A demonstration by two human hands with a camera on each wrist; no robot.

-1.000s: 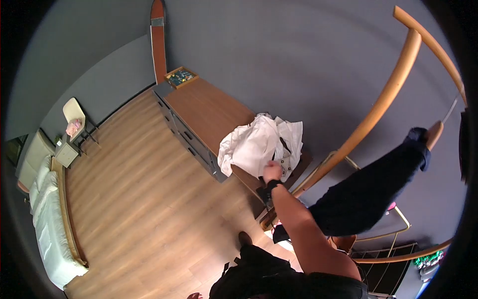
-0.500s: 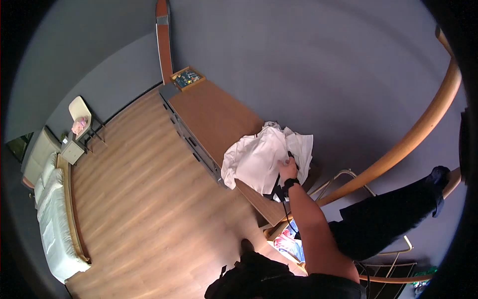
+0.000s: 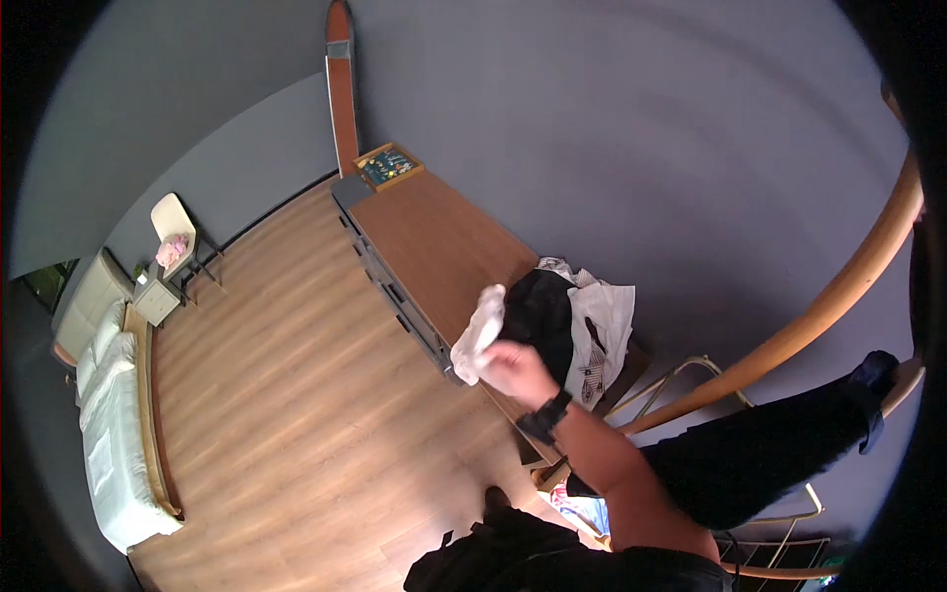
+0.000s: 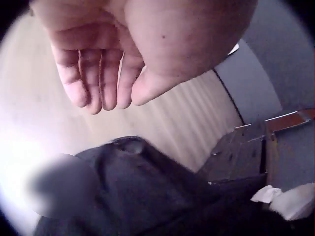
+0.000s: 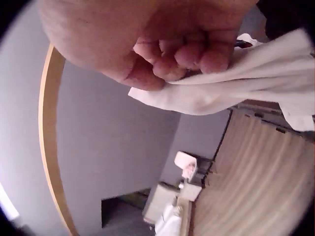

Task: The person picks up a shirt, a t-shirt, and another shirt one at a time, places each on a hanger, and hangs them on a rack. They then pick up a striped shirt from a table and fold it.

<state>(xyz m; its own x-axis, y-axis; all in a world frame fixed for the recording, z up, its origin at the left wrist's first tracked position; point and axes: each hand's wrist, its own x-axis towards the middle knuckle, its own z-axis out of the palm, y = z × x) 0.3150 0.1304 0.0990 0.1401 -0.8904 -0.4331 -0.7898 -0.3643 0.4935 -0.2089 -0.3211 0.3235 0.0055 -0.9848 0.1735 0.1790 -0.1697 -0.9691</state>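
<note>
White cloth (image 3: pixel 480 333): in the right hand (image 3: pixel 518 373), bunched into a narrow swag above the front edge of the worktop (image 3: pixel 434 232); whether any of it touches the wood, cannot tell.
Right fingers: curled, pinching the cloth; gathered folds run away from them in the right wrist view.
Right arm: reaches from lower right up and leftward, nearly straight; black band (image 3: pixel 545 419) at the wrist. Hand slightly blurred in the head view.
Left hand (image 4: pixel 115 46): seen by its own wrist camera only; fingers side by side, loosely extended, holding nothing, thumb close to them. Floor behind.
Dark garment (image 3: pixel 538 316): lies on the near end of the worktop, just beyond the right hand.
Printed white garment (image 3: pixel 614 316): right of the dark one, against it.
Worktop edges: long drawer side faces the floor (image 3: pixel 316 365); wall (image 3: pixel 641 128) along the back; tray (image 3: pixel 388 166) at the far end.
Right side: curved wooden rail (image 3: pixel 819 306) and hanging dark trousers (image 3: pixel 769 454) crowd the forearm.
Room to move: floor spreads broad on the left, from drawer side to bed (image 3: pixel 123 444).
</note>
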